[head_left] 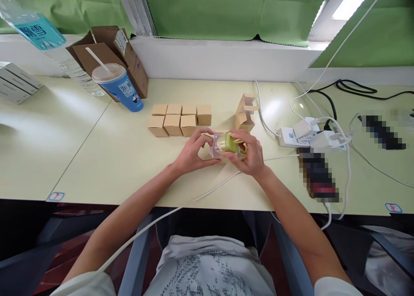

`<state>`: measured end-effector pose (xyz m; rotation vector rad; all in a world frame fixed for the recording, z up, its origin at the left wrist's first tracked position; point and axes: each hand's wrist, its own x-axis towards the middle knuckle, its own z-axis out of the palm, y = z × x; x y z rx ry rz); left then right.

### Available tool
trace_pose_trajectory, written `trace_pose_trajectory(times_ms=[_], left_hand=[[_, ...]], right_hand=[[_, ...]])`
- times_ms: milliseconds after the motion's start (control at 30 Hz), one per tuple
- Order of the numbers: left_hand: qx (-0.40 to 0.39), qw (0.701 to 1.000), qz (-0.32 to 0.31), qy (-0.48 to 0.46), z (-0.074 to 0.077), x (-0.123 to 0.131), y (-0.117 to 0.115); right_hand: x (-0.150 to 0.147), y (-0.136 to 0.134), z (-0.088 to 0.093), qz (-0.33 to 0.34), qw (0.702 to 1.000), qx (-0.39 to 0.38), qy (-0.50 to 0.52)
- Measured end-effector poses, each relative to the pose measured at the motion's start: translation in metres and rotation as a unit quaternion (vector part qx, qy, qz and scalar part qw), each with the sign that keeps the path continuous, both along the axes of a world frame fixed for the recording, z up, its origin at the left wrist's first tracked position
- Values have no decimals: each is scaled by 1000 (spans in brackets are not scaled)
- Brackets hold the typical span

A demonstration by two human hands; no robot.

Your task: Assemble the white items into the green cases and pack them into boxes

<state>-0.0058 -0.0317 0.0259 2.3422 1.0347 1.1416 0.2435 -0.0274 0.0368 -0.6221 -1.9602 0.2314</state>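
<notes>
Both hands meet above the table in the middle of the head view. My right hand [248,154] is closed around a small yellow-green object [230,144] with rounded edges; its exact kind is unclear. A pinkish clear plastic wrapper [215,144] covers the object's left end. The curved thumb and fingers of my left hand [196,151] grip the wrapper's left side. Several small cardboard boxes [171,124] stand shut in two rows left of the hands. Just behind my right hand is an open cardboard box [245,115] with its flaps up.
A blue paper cup [121,91], a large water bottle [69,59] and an open brown carton [132,63] stand at the back left. On the right lie a white power strip [289,137], plugged chargers and a phone [318,175]. A white cable [197,197] crosses before my hands.
</notes>
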Motion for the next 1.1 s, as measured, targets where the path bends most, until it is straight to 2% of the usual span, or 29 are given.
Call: trace_pose_trajectory(times_ms=[133, 300, 467, 600, 700, 767, 900, 1033, 1100], left_hand=[[21, 999, -13, -27, -2, 1, 2], [85, 995, -10, -54, -3, 0, 7], [98, 992, -14, -73, -9, 2, 10], [88, 990, -25, -111, -13, 3, 11], [105, 992, -22, -73, -12, 2, 11], [112, 992, -26, -59, -11, 2, 10], [113, 991, -34, -67, -13, 2, 11], [116, 989, -31, -81, -18, 2, 15], [120, 989, -29, -84, -18, 2, 15]], right_hand=[[3, 3, 0, -20, 997, -29, -66], [4, 10, -3, -4, 994, -24, -109], [6, 9, -4, -19, 989, -17, -146], [7, 7, -2, -20, 994, -60, -86], [7, 9, -2, -1, 993, -119, -8], [7, 10, -3, 0, 990, -138, 9], [3, 10, -4, -59, 994, -94, -11], [-2, 6, -3, -7, 998, -4, -61], [-4, 5, -3, 8, 998, 12, -56]])
